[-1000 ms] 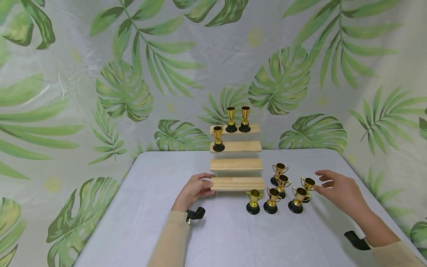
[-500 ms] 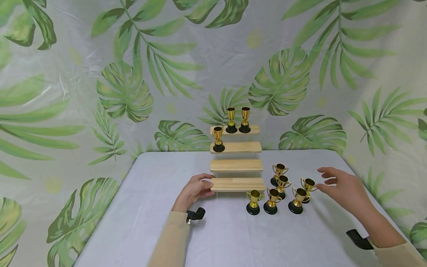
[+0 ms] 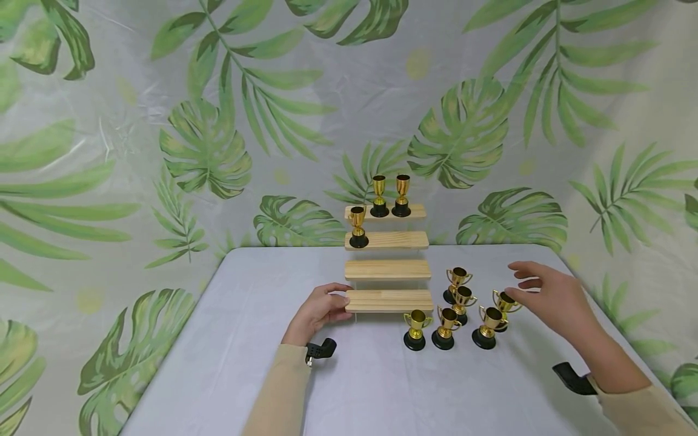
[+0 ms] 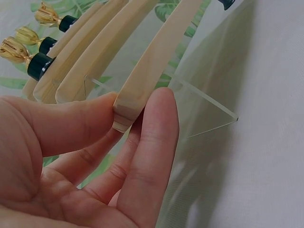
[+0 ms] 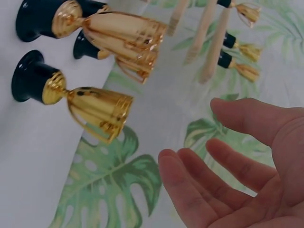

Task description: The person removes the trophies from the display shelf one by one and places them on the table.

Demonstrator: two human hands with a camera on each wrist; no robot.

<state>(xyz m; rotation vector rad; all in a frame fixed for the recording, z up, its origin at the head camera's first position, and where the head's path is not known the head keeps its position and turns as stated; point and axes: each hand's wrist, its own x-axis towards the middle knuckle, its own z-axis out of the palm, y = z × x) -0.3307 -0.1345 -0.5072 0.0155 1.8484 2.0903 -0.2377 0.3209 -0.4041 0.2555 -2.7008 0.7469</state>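
Observation:
My left hand (image 3: pixel 319 312) pinches the left end of the lowest wooden shelf board (image 4: pixel 142 76) between thumb and fingers. That board belongs to a four-step display stand (image 3: pixel 387 269) with clear supports. My right hand (image 3: pixel 556 300) hovers with parted fingers and holds nothing. Just by its thumb in the head view stands the rightmost gold trophy cup (image 3: pixel 504 303), on a black base. In the right wrist view a gap shows between the fingers and the nearest trophy cup (image 5: pixel 100 111). Two trophy cups (image 3: pixel 402 192) stand on the top board, and one trophy cup (image 3: pixel 357 225) at the left of the board below.
Several more trophy cups (image 3: pixel 448 324) stand upright in a loose group on the white-covered table (image 3: pixel 262 290), right of the stand and in front of it. Behind the table hangs a leaf-patterned cloth (image 3: pixel 349 79).
My right hand first drew slightly right, then moved left and a little up, so its thumb now overlaps the rightmost trophy cup. The left hand stays at the lowest board.

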